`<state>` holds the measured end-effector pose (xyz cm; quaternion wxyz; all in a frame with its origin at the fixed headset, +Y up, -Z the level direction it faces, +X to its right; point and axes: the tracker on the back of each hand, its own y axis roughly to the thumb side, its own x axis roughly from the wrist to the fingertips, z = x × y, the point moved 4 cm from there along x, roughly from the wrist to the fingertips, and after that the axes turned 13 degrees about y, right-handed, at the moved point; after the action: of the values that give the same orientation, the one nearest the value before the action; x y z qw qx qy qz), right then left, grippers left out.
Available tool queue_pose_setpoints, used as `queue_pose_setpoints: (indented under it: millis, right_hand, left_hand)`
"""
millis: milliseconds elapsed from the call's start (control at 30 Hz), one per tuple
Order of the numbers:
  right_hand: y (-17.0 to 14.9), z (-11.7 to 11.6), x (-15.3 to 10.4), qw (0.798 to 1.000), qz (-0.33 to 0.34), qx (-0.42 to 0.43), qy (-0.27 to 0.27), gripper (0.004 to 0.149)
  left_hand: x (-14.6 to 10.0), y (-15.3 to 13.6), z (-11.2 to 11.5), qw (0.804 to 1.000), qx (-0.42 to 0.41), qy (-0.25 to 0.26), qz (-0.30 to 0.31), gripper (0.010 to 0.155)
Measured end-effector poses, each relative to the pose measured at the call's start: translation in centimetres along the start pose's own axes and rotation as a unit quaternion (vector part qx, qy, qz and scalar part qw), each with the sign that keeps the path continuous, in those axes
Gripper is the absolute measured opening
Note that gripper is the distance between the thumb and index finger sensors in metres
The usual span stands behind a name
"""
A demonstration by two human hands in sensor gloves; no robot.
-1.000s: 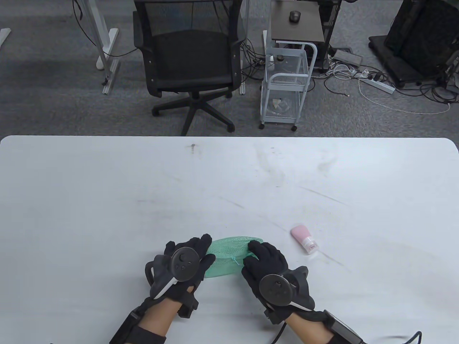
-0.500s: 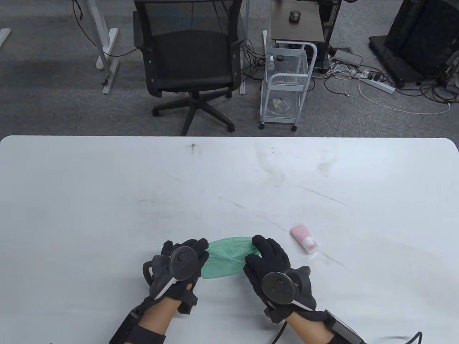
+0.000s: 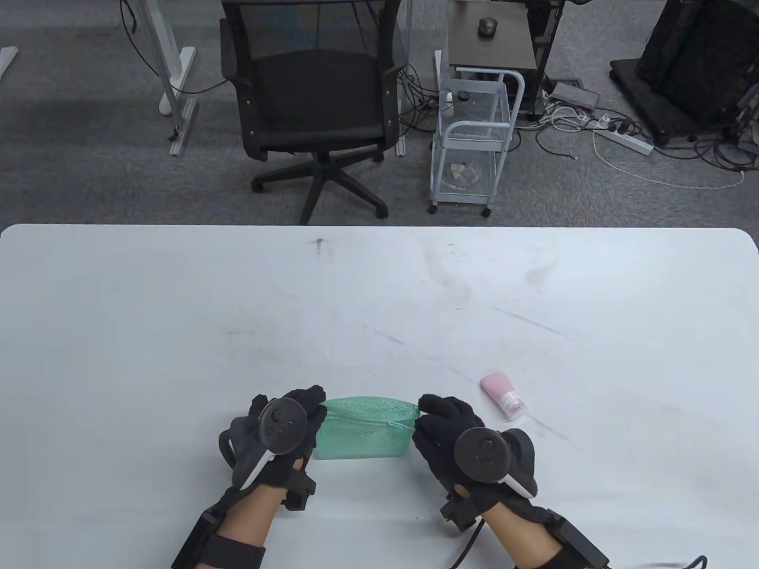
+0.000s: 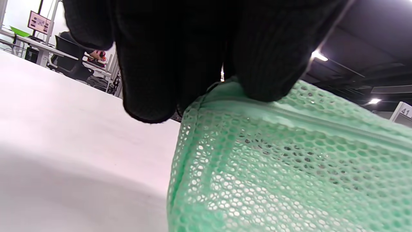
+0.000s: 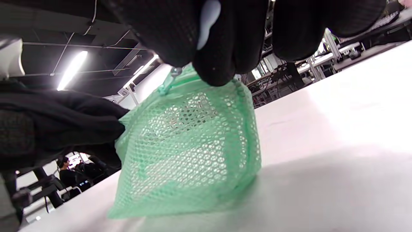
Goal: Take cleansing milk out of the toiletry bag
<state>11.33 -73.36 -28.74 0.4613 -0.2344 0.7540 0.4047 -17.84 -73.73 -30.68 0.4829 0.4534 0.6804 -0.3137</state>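
Two hands in black sensor gloves hold a green mesh toiletry bag (image 3: 363,435) upright between them on a white table (image 3: 178,332), near its front edge. The left hand (image 3: 278,438) grips the bag's left end: in the left wrist view its fingertips (image 4: 264,64) are pressed together over the top seam at that corner, with the mesh falling away below and to the right of them. The right hand (image 3: 468,453) grips the bag's right end: in the right wrist view its fingertips (image 5: 212,64) are bunched together and pinched on the top edge, touching the spot where a small zipper pull (image 3: 396,423) sits. From the table view, the zipper line runs across the top of the bag from the left fingers to the right fingers, and the pull lies just beside the right fingertips. Whether the zipper is open or closed cannot be told. The cleansing milk (image 3: 503,395), a small pink tube with a clear cap, lies flat on the table outside the bag, beyond and to the right of the right hand's fingers, apart from them and touched by neither hand.
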Motion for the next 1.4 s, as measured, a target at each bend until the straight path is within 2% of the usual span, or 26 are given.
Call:
queue_pose_setpoints:
  millis: [167,500,733,1100,1267,1400]
  right_hand:
    - [-1.5,0.8,0.1,0.998,-0.001,0.058,-0.005,0.036]
    - [-3.2,2.3,0.0,0.998,-0.022,0.058,-0.028,0.036]
    - [-3.1,1.7,0.0,0.999,-0.026,0.022,-0.019,0.039]
    - [-3.2,0.3,0.6,1.000,-0.025,-0.001,0.012,0.062]
    - [-3.2,0.2,0.7,1.000,-0.023,0.000,0.010,0.062]
    - [-3.0,0.2,0.9,1.000,-0.009,0.004,0.014,0.054]
  left_hand:
    - [0.3,-0.7,-0.4,1.000,-0.014,0.009,-0.016,0.042]
    - [0.5,-1.8,-1.4,0.997,-0.053,0.023,-0.042,0.041]
    - [0.2,-1.3,-1.4,0.999,-0.044,0.019,-0.017,0.041]
    - [-0.9,1.1,-1.1,0.997,-0.072,0.007,0.030,0.041]
    - [-1.3,1.8,-0.9,0.995,-0.094,-0.008,0.041,0.041]
    - [-1.5,2.1,-0.5,0.993,-0.107,-0.021,0.043,0.041]
